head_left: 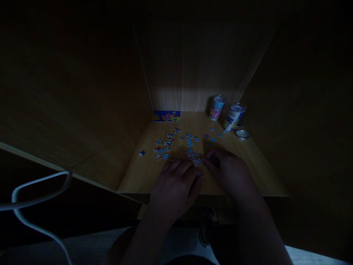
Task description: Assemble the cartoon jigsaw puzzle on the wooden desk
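Observation:
Jigsaw puzzle pieces with cartoon prints lie on the wooden surface. My left hand [176, 184] rests low over the near pieces with its fingers curled, and a puzzle piece [200, 173] shows at its thumb and forefinger. Just beyond it sits a small joined cluster [196, 158]. My right hand [230, 169] is bent at the right of that cluster, thumb and forefinger drawn in near its edge; anything between them is too dark to make out. Loose pieces [164, 148] are grouped beyond my left hand, and a short row [189, 141] runs away from the cluster.
Two printed cans, one pink and blue [217, 108] and one blue [234, 116], stand at the back right beside a round lid [242, 134]. A cartoon picture strip [166, 116] lies at the back left. Wooden walls enclose the sides; a white cable [41, 179] loops at left.

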`<state>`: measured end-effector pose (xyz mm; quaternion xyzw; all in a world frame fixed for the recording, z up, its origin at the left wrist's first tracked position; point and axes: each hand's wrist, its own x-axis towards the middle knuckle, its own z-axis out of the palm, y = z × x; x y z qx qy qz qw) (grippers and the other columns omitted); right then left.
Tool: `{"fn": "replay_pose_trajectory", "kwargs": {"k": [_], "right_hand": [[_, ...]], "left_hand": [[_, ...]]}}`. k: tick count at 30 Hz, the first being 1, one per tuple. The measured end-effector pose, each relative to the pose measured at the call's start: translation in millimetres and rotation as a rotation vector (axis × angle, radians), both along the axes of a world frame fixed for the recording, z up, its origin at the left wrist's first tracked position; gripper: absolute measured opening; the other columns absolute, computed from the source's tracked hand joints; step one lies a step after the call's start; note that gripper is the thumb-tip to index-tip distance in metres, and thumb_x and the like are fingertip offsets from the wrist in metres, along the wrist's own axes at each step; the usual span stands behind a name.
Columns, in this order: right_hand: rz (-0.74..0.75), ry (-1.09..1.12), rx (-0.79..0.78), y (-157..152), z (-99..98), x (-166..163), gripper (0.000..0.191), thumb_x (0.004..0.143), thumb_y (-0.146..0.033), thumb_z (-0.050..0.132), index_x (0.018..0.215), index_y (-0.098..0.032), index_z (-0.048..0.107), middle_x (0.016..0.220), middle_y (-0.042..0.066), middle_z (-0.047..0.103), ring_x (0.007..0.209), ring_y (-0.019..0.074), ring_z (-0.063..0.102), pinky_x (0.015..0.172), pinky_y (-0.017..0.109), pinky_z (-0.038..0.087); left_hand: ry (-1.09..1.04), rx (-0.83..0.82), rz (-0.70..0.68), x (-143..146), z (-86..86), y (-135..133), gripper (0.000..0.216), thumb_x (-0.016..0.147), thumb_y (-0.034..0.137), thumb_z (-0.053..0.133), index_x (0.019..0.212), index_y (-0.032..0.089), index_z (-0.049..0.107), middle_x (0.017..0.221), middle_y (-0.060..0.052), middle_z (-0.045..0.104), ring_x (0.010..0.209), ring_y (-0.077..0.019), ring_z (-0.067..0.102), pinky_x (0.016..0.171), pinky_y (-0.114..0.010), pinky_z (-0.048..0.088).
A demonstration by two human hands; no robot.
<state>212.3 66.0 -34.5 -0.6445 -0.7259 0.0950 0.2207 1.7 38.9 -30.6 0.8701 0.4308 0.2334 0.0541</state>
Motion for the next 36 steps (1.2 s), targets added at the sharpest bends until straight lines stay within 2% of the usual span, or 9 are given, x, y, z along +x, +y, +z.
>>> {"fn": "replay_pose_trajectory", "kwargs": {"k": [13,36], "right_hand": [[0.004,0.009,0.015,1.3,0.0,-0.5,0.025,0.101,-0.047,0.063,0.092,-0.025,0.069,0.083,0.002,0.075,0.071,0.0193,0.069,0.064,0.031,0.041],[0.008,-0.004,0.027,1.6,-2.6,0.0,0.029,0.102,-0.05,0.061,0.088,-0.025,0.067,0.079,0.003,0.074,0.068,0.0193,0.067,0.063,0.031,0.039]], "left_hand": [[-0.001,0.01,0.005,-0.3,0.7,0.4,0.01,0.104,0.026,0.063,0.11,0.022,0.07,0.114,-0.006,0.073,0.106,-0.0283,0.064,0.096,-0.051,0.052],[-0.004,0.019,0.018,1.0,-1.1,-0.2,0.011,0.104,0.026,0.062,0.109,0.022,0.071,0.113,-0.006,0.073,0.105,-0.0276,0.064,0.097,-0.051,0.051]]}}
